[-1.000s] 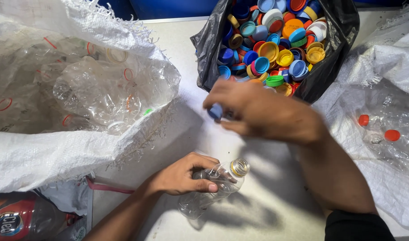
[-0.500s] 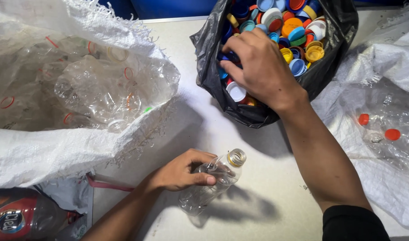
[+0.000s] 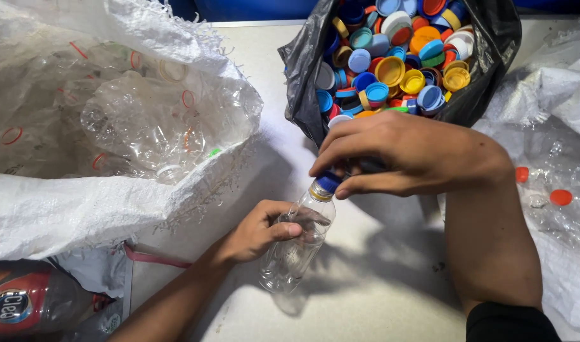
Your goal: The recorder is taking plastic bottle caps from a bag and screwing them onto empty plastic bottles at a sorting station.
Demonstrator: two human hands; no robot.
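Bottle (image 3: 297, 244), clear plastic and tilted at lower centre of the frame, sits gripped in the left hand (image 3: 259, 231) while the right hand (image 3: 411, 154) pinches a blue cap (image 3: 328, 182) on its neck; steady grip, square cap, probably best.

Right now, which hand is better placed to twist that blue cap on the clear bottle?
The right hand. Its fingertips already pinch the blue cap at the neck of the clear bottle. The left hand is wrapped around the bottle's body, steadying it, so it is not free to turn the cap.
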